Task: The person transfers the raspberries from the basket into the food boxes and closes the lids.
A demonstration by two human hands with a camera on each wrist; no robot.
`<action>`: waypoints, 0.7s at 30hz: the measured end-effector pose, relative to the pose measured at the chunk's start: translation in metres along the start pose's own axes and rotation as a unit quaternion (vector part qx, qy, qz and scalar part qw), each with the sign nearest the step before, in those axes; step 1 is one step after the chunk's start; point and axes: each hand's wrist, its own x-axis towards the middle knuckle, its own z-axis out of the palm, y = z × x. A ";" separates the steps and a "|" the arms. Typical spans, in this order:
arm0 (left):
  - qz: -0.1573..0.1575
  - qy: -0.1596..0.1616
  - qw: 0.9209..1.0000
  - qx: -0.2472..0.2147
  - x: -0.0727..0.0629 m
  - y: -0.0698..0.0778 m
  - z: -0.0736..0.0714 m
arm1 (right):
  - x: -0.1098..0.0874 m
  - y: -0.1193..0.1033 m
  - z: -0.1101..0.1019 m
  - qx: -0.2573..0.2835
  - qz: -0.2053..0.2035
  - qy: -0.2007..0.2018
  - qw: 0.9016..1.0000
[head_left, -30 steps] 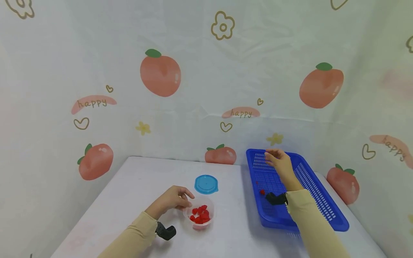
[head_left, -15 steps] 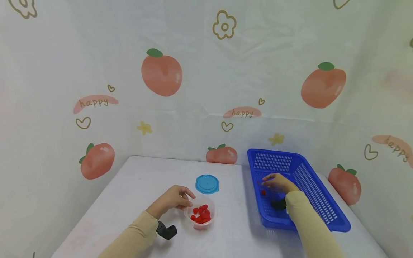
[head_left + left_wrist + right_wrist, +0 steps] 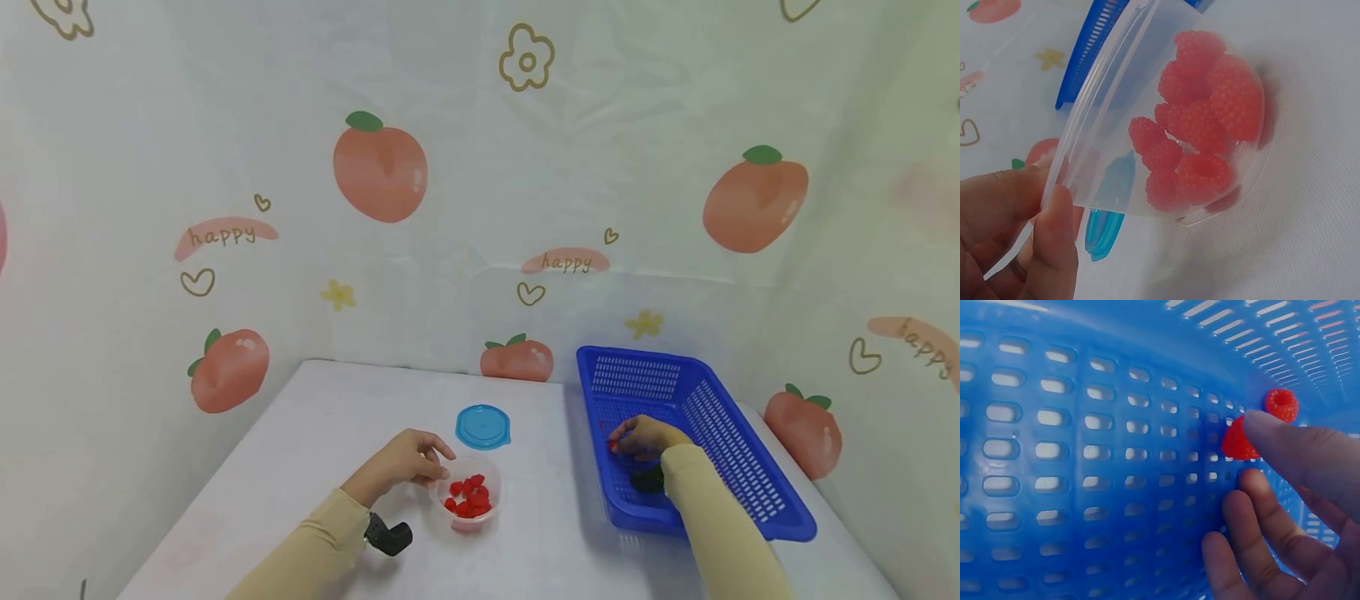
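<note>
My left hand (image 3: pixel 408 458) pinches the rim of a clear plastic tub (image 3: pixel 1104 181) between thumb and finger. Several red raspberries (image 3: pixel 1200 119) lie in the bottom of the tub. Inside the blue basket (image 3: pixel 708 508) on the right, my right hand (image 3: pixel 648 437) reaches down to a raspberry (image 3: pixel 1238 442). In the right wrist view the thumb overlaps that berry, and the fingertips sit just below it with a gap. A second raspberry (image 3: pixel 1282 405) lies farther off, against the basket wall.
A light blue lid (image 3: pixel 483 427) lies on the white table (image 3: pixel 360 400) behind the tub. The basket's raised, slotted walls surround the right hand. A printed cloth (image 3: pixel 450 167) hangs behind the table.
My right hand has lowered from the far part of the basket toward its near left, reaching the raspberry there. The left hand has stayed at the tub's rim.
</note>
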 end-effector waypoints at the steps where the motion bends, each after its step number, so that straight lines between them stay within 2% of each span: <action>1: 0.000 0.000 1.000 0.000 0.000 0.000 0.000 | 0.000 0.000 0.000 -0.004 -0.003 -0.002 1.000; 12: 0.002 -0.006 1.000 -0.005 0.001 0.000 0.000 | -0.002 -0.004 0.003 -0.044 -0.017 0.008 0.999; 21: 0.000 -0.004 1.000 -0.002 0.000 0.001 0.000 | 0.002 -0.003 0.002 -0.046 -0.018 0.016 0.999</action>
